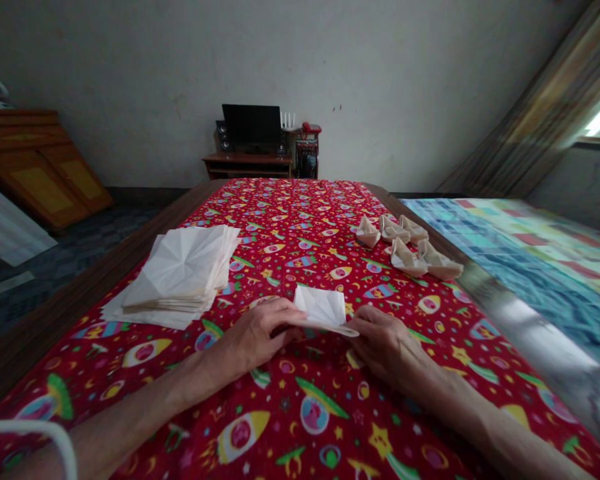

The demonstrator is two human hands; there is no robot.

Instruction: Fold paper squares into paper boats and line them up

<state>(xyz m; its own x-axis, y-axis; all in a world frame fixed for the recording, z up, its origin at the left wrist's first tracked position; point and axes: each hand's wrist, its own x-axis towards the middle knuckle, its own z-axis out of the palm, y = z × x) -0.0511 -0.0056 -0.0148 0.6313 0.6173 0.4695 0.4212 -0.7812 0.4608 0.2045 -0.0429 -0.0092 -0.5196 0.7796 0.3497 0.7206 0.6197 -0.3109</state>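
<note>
A small folded sheet of white paper point(321, 306) is held between my two hands just above the red patterned tablecloth point(280, 407). My left hand point(270, 327) pinches its left edge, thumb below and fingers on top. At the right end, my right hand point(377, 333) grips the near corner with closed fingers. The paper's near edge is doubled over, and crease lines show on its upright part. To the left lies a stack of creased white paper sheets point(180, 267). Several folded paper boats point(405, 257) stand in a group toward the right edge.
The long table has a dark wooden rim point(145, 233). At its far end are a monitor point(253, 125) with speakers and a red telephone point(310, 128). A bed with a colourful cover point(520, 267) adjoins the right side. A wooden cabinet point(40, 167) stands left. A white cable point(63, 437) crosses lower left.
</note>
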